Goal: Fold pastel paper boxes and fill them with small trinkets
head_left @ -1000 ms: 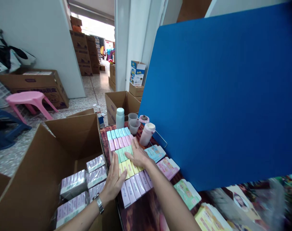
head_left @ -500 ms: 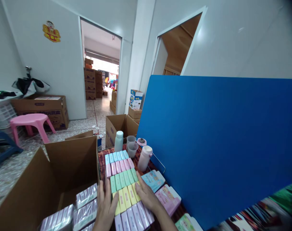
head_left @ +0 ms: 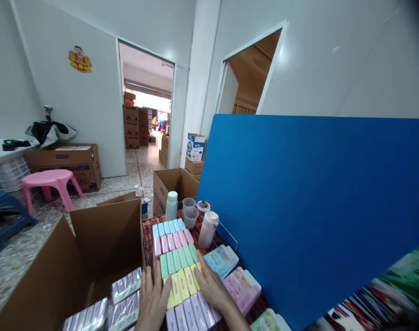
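Observation:
Rows of small slim packs lie on a dark red-brown patterned table (head_left: 148,228): blue packs (head_left: 168,227), pink packs (head_left: 173,242), green packs (head_left: 178,259), yellow packs (head_left: 182,284) and lilac packs (head_left: 190,314). My left hand (head_left: 153,296) rests along the left side of the yellow row, fingers stretched forward and thumb against the end pack. At the opposite end, my right hand (head_left: 212,285) lies with extended fingers touching the yellow and green packs. Both hands flank the rows; neither is closed around a single pack.
An open carton (head_left: 107,230) at left holds wrapped lilac bundles (head_left: 126,299). Behind the rows stand a mint bottle (head_left: 171,206), plastic cups (head_left: 190,217) and a pale flask (head_left: 208,230). Printed boxes (head_left: 241,286) lie at right, beside a tall blue panel (head_left: 299,197).
The camera view has shifted a little, so the scene sits slightly lower and further right. Both hands stay at the sides of the yellow row.

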Action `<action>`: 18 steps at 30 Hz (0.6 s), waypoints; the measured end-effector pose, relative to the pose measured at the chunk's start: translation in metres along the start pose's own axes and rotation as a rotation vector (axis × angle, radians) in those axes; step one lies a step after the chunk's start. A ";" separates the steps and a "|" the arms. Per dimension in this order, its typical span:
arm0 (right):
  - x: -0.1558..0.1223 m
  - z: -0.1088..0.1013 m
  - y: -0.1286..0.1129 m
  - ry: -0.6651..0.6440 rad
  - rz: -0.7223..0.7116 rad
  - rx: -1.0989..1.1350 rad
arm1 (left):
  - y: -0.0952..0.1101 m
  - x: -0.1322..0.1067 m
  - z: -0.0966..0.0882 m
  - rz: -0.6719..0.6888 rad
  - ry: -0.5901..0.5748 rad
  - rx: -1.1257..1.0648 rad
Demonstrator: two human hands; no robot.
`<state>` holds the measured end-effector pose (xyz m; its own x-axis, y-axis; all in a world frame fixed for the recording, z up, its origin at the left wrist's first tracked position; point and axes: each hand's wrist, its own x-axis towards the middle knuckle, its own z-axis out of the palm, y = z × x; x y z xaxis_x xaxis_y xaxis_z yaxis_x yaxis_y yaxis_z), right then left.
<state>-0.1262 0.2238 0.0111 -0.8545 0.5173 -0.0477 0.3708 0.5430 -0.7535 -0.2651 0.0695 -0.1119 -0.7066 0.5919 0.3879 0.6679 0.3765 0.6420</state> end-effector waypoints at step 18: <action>-0.052 -0.005 0.019 -0.007 0.081 0.100 | 0.079 -0.032 -0.039 -0.317 -0.185 -0.297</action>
<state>-0.0729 0.2110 0.0026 -0.8258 0.5521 -0.1153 0.4010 0.4310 -0.8084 -0.1991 0.0524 -0.0477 -0.7935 0.6075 0.0352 0.3109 0.3549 0.8817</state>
